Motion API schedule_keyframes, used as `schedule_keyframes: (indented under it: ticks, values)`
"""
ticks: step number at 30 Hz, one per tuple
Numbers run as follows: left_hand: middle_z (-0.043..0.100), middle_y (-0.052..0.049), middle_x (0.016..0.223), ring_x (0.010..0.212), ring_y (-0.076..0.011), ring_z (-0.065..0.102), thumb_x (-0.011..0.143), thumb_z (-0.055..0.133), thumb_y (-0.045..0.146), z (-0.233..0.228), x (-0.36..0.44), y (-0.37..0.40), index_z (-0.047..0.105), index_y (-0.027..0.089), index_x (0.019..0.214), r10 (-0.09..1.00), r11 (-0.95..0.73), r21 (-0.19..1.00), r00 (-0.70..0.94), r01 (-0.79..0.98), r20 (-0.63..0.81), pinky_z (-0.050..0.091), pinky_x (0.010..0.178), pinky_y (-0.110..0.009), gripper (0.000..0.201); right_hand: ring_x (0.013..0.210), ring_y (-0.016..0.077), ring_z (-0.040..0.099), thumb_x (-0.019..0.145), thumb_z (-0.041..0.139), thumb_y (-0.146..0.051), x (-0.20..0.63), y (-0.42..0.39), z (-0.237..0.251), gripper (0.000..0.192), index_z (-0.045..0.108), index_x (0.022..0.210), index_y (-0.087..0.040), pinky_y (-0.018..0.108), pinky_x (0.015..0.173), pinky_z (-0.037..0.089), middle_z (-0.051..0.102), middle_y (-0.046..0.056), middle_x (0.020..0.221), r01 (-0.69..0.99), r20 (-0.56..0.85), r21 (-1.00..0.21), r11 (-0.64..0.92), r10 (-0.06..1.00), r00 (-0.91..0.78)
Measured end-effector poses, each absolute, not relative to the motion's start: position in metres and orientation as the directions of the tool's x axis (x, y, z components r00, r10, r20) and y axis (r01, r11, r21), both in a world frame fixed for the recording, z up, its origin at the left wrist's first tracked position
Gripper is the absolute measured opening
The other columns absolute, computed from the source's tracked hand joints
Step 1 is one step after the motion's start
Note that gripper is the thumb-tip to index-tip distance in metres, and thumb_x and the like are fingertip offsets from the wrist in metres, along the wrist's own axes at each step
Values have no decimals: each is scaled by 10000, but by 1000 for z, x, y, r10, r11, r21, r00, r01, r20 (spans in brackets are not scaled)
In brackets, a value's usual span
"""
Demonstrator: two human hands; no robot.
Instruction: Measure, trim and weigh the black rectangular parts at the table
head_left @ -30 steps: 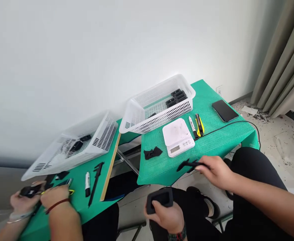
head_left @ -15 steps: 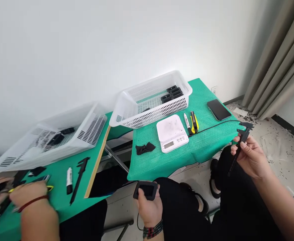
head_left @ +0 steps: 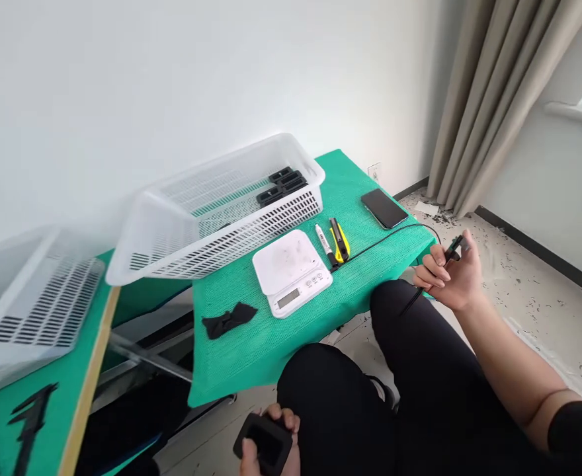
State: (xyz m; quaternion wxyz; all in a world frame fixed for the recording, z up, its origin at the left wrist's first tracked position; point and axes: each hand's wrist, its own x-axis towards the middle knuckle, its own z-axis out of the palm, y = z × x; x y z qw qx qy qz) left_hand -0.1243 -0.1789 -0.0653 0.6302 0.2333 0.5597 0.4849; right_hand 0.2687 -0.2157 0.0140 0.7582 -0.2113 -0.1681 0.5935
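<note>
Right hand (head_left: 450, 277) pinches black caliper (head_left: 454, 250) beside the table (head_left: 370, 264) edge; left hand (head_left: 271, 456) grips black rectangular part (head_left: 264, 444) low by the knee. Best brought together squarely, jaws opened first.

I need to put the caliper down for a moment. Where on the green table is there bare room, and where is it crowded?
Bare cloth lies along the near edge of the green table, between the black cloth scrap and the white scale, and between the yellow knife and the phone, apart from the black cable. The white basket crowds the far side.
</note>
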Motion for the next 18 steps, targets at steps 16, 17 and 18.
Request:
schedule_keyframes:
  ticks: [16, 17, 18]
  values:
    - [532, -28, 905, 714, -169, 543, 748, 816, 563, -62, -90, -189, 622, 263, 976, 891, 399, 797, -14, -454, -454, 538, 570, -299, 424, 533, 121, 448, 987, 527, -347, 281, -136, 22, 200, 613, 864, -215, 273, 489, 431, 571, 15, 773, -780, -275, -624, -54, 949, 155]
    - [529, -26, 903, 714, -166, 543, 755, 817, 539, -59, -84, -190, 618, 262, 972, 894, 395, 781, 5, -484, -449, 533, 572, -296, 405, 552, 132, 487, 987, 498, -314, 285, -114, 20, 193, 603, 860, -215, 276, 500, 457, 584, 24, 773, -709, -319, -699, -93, 928, 193]
    - [530, -26, 906, 715, -165, 546, 761, 819, 516, -56, -79, -191, 615, 261, 974, 897, 391, 769, 22, -505, -442, 529, 575, -295, 391, 585, 144, 533, 985, 484, -295, 287, -91, 18, 188, 590, 851, -215, 282, 524, 488, 596, 33, 776, -672, -332, -732, -115, 921, 204]
